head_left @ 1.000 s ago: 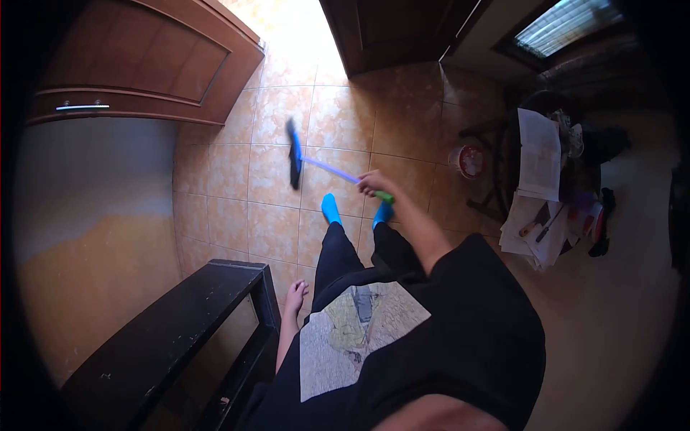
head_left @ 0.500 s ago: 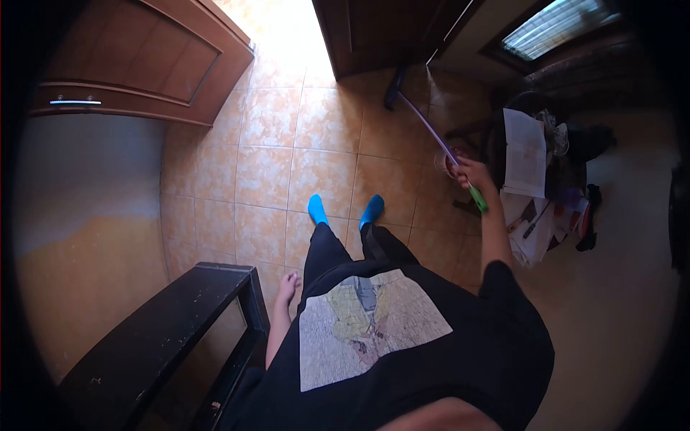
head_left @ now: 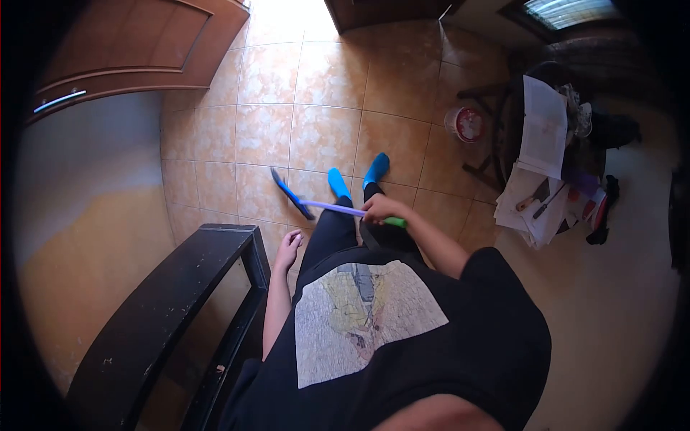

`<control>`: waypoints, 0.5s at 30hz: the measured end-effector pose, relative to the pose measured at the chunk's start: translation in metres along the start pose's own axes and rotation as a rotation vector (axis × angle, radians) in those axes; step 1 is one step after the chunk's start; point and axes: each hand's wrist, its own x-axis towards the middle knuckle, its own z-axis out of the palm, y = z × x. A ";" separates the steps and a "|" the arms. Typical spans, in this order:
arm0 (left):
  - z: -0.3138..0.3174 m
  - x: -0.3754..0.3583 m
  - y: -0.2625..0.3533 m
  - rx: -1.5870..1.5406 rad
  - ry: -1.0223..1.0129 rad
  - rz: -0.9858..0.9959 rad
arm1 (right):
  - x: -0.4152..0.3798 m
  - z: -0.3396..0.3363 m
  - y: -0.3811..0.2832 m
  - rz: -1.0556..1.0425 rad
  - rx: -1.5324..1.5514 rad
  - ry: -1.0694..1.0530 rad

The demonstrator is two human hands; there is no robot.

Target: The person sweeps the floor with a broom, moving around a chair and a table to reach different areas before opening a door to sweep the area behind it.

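Gripping: right hand closed around thin purple broom handle, green-tipped
Broom head: flat, blue, on glossy tiles
Left hand: loosely open, empty

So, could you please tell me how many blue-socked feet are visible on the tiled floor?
2. One blue sock sits just beyond the broom held in the right hand; the other blue sock is beside it, nearer the red bucket.

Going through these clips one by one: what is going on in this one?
A person stands on a tiled floor in blue socks, sweeping. The right hand grips a broom by its purple handle near the green end, its blue head down on the tiles by the feet. The left hand hangs open beside a black table.
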 end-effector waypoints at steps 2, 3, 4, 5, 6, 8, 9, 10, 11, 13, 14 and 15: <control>-0.014 -0.003 -0.008 0.008 0.043 -0.057 | 0.019 0.010 0.005 -0.032 -0.149 -0.002; -0.021 0.001 -0.023 0.006 0.035 -0.042 | 0.032 0.003 0.021 -0.007 -0.300 0.039; -0.025 -0.001 -0.025 0.017 0.031 -0.045 | 0.026 -0.008 0.021 0.064 -0.306 0.077; -0.029 -0.002 -0.027 0.031 0.043 -0.087 | 0.012 -0.027 0.025 0.108 -0.277 0.097; -0.031 0.000 -0.028 0.042 0.054 -0.123 | -0.016 -0.044 0.016 0.105 -0.290 0.128; -0.031 0.004 -0.029 0.040 0.053 -0.119 | -0.063 -0.080 0.007 0.114 -0.222 0.186; -0.033 0.006 -0.029 0.034 0.073 -0.131 | -0.094 -0.094 -0.011 0.124 -0.165 0.239; -0.032 0.006 -0.028 0.029 0.097 -0.150 | -0.114 -0.110 -0.021 0.122 -0.165 0.304; -0.029 0.005 -0.023 0.027 0.097 -0.148 | -0.130 -0.126 -0.031 0.119 -0.164 0.366; -0.015 0.006 -0.009 0.041 0.066 -0.111 | -0.151 -0.155 -0.052 0.100 -0.223 0.488; -0.010 0.009 -0.007 0.044 0.066 -0.103 | -0.149 -0.171 -0.055 0.053 -0.204 0.560; -0.005 0.014 -0.004 0.017 0.021 -0.099 | -0.146 -0.185 -0.057 0.004 -0.181 0.634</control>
